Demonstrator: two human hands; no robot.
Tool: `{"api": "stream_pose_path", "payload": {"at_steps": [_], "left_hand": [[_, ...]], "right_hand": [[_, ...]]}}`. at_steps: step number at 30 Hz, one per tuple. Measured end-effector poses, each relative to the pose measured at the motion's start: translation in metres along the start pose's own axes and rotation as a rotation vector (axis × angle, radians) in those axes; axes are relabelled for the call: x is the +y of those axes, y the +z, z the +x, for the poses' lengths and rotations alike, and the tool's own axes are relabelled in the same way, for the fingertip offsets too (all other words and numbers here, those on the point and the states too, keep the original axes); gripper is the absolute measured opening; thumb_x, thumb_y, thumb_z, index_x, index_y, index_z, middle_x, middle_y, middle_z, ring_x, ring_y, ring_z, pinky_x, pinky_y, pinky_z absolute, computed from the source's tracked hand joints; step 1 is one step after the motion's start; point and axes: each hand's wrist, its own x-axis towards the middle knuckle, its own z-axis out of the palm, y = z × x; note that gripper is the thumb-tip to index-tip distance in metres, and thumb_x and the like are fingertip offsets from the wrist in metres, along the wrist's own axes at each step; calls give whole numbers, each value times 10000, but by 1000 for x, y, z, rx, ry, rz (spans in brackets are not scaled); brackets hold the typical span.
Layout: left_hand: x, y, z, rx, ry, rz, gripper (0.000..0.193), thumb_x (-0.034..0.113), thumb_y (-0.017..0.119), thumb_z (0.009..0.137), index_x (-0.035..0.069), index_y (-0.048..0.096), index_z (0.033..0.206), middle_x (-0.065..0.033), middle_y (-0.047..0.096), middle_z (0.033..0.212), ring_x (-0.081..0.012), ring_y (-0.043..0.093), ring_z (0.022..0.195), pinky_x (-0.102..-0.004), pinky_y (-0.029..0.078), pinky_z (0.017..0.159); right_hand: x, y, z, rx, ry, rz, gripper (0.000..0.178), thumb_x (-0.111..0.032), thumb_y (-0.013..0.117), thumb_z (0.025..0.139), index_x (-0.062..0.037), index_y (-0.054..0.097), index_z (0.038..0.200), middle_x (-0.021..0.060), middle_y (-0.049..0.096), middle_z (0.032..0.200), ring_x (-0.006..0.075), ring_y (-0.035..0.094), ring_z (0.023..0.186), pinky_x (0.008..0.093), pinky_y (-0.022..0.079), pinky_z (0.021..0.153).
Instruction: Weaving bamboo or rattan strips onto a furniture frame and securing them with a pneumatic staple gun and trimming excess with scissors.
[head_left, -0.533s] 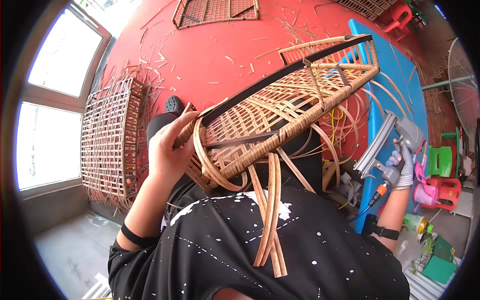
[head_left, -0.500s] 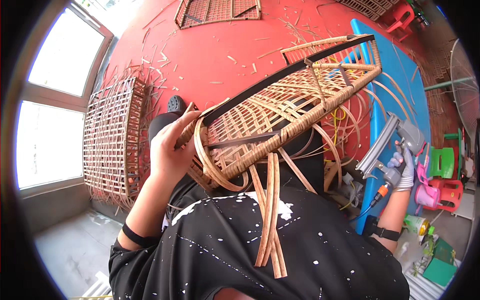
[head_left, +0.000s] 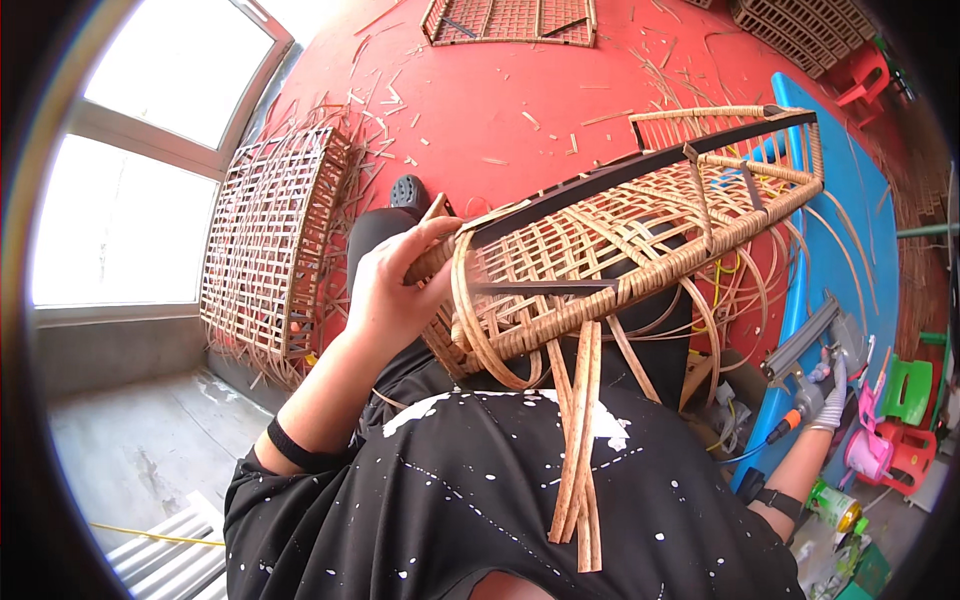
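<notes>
A long woven rattan basket frame (head_left: 640, 275) lies tilted across my lap, with a dark flat strip along its upper edge. At its near left end, my left hand (head_left: 390, 285) is closed around the wrapped rim beside a loop of cane. Loose cane strips (head_left: 575, 430) hang from the basket over my black shirt. To the right, my right hand (head_left: 830, 390) wears a pale glove on at least part of it. Its fingers are wrapped around the handle of a grey air staple gun (head_left: 805, 340) at the blue table, with an orange hose fitting below.
A second woven basket (head_left: 265, 240) stands on the left by the window. Another frame (head_left: 510, 25) lies on the red floor (head_left: 480, 110) among cane scraps. The blue table (head_left: 870, 250) is on my right, near green (head_left: 908, 390) and red (head_left: 905, 455) stools and a bottle (head_left: 835, 505).
The whole scene has shifted right and slightly down in the picture as my head turned. My left hand keeps its grip on the basket, and the staple gun sits a little lower.
</notes>
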Motion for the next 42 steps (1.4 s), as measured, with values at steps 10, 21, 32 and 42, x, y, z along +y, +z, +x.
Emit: {"api": "stream_pose_path", "payload": {"at_steps": [10, 21, 32, 42], "left_hand": [[4, -5, -1, 51, 114, 32, 319, 121, 745, 883, 35, 694, 1186, -147, 668, 1000, -301, 686, 924, -345, 542, 814], [-33, -25, 24, -254, -151, -258, 216, 166, 661, 1006, -37, 678, 1079, -24, 680, 873, -67, 597, 786, -219, 461, 708], [-43, -26, 20, -157, -111, -439, 274, 143, 637, 1027, -40, 623, 1230, -85, 715, 1007, -123, 682, 938, -241, 539, 818], [-53, -28, 26, -184, -173, -406, 340, 99, 629, 1024, -42, 594, 1331, -117, 724, 1084, -126, 684, 957, -252, 537, 846]], "right_hand": [[-16, 6, 12, 541, -86, -582, 513, -508, 797, 847, -57, 653, 1046, 74, 625, 871, 174, 604, 662, 341, 530, 629], [-37, 125, -80, 685, -386, -1790, 723, -662, 604, 871, -50, 665, 1249, 245, 698, 1176, 416, 661, 1112, 490, 522, 950], [-52, 59, -89, 911, -317, -1628, 434, -496, 574, 913, -129, 761, 1050, 173, 727, 1097, 371, 687, 1039, 469, 542, 907], [-71, -2, -132, 570, 509, -1427, 792, -689, 699, 807, 49, 743, 1091, 212, 752, 998, 289, 744, 858, 420, 589, 790]]}}
